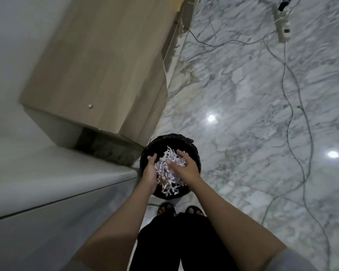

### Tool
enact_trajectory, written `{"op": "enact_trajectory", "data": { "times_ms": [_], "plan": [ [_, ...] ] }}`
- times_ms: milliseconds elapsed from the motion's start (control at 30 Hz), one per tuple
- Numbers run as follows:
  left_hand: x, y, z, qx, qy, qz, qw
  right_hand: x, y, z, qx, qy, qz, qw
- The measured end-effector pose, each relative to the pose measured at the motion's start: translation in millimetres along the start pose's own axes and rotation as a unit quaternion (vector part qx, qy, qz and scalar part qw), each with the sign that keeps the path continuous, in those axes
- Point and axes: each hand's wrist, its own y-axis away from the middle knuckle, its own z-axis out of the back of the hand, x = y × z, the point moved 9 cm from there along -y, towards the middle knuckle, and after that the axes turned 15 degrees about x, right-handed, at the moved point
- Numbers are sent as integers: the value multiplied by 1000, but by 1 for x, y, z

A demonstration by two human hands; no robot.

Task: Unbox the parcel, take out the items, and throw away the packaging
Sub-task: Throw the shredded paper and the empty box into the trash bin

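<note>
White shredded paper point(169, 173) cupped between curled fingers of left hand point(150, 176) and right hand point(186, 169), above black bin point(196, 153).

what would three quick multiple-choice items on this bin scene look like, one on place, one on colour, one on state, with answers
1. Where is the shredded paper?
A. over the bin
B. on the cabinet
C. on the power strip

2. What colour is the bin?
A. white
B. black
C. red

3. How is the paper held?
A. left hand alone
B. between both hands
C. lying untouched

Answers:
1 A, the paper bundle sits above the bin's opening.
2 B, its rim and lining look black.
3 B, the left hand and right hand cup it from either side.
</note>
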Motion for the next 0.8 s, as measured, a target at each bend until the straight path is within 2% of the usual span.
{"op": "enact_trajectory", "data": {
  "times_ms": [300, 533, 667, 800],
  "plan": [
    [-9, 88, -32, 2, -78, -18, 997, 22, 69, 5, -27, 43, -35, 998],
    [-35, 264, -58, -32, -87, -144, 985, 114, 197, -36, -22, 87, 19, 996],
    [-61, 385, -34, -127, -54, -290, 947, 179, 267, -96, 25, 159, 123, 979],
    [-66, 503, 9, -247, -53, -425, 869, 242, 335, -173, 61, 213, 296, 929]
  ]
}}
